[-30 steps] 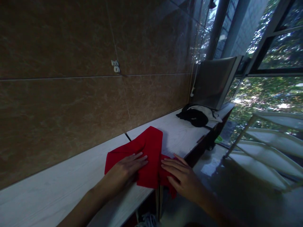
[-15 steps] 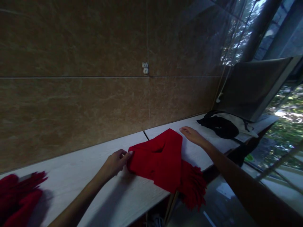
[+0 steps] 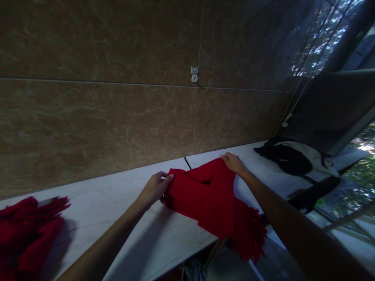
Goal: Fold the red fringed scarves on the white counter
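Two corners of the red scarf (image 3: 205,195) are pinched, one in our left hand (image 3: 154,189), one in our right hand (image 3: 234,163); we judge folding underway, needing both corners brought together evenly.

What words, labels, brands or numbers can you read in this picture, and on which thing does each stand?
None can be read.
The red fringed scarf held by the left hand and right hand shows no label.
The black and white bag bears no legible print.
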A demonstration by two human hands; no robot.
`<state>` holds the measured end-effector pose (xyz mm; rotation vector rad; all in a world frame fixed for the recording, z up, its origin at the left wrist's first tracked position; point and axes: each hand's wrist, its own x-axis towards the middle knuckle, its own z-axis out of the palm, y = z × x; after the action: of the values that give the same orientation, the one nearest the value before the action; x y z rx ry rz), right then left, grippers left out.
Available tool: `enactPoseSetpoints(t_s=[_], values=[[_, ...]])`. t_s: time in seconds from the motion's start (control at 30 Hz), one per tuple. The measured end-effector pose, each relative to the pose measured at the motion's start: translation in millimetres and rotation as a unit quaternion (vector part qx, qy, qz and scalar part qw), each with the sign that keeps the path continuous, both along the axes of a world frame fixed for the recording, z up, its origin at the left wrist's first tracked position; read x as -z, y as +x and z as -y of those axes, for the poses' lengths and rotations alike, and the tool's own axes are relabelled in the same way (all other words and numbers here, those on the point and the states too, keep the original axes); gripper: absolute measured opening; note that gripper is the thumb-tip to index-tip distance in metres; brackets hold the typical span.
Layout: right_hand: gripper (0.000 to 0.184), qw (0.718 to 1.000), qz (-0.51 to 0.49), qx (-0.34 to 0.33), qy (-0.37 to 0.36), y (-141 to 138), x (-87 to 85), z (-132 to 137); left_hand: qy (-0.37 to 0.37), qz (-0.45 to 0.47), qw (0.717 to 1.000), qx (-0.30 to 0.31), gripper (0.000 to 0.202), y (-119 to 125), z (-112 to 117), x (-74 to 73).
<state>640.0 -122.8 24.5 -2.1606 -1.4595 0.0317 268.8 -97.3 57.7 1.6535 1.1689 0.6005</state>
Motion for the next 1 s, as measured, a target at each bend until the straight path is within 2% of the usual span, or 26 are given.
enactPoseSetpoints(t_s=[0.17,0.33,0.43,0.6,0.7,0.9,1.0], values=[[0.044,1.000,-0.013,-0.018,0.003,-1.4,-2.0,0.2,-0.029,-0.012,1.000,0.004,0.057,0.6,-2.4,5.9],[0.042,0.998,-0.032,-0.047,0.019,-1.6,-10.2,-0.9,-0.014,0.012,1.000,0.002,0.067,-0.2,-3.5,3.4],[0.043,0.998,-0.042,-0.040,0.029,0.7,-9.8,-5.9,-0.046,0.039,0.998,0.004,0.070,-1.1,-5.4,7.7],[0.041,0.998,-0.059,-0.021,0.014,1.9,-0.2,-12.6,-0.077,-0.008,0.997,0.005,0.071,-0.9,-12.8,17.6],[0.038,0.997,-0.064,-0.010,0.032,2.0,-0.1,-13.7,-0.078,-0.003,0.997,0.020,0.070,-0.6,-14.9,17.0],[0.039,0.993,-0.087,0.015,0.080,2.6,-2.3,-16.6,-0.108,0.073,0.991,0.037,0.071,-0.4,-15.5,20.3],[0.034,0.992,-0.100,0.023,0.073,2.7,1.7,-19.6,-0.099,0.036,0.994,0.041,0.070,-0.4,-20.3,21.5]])
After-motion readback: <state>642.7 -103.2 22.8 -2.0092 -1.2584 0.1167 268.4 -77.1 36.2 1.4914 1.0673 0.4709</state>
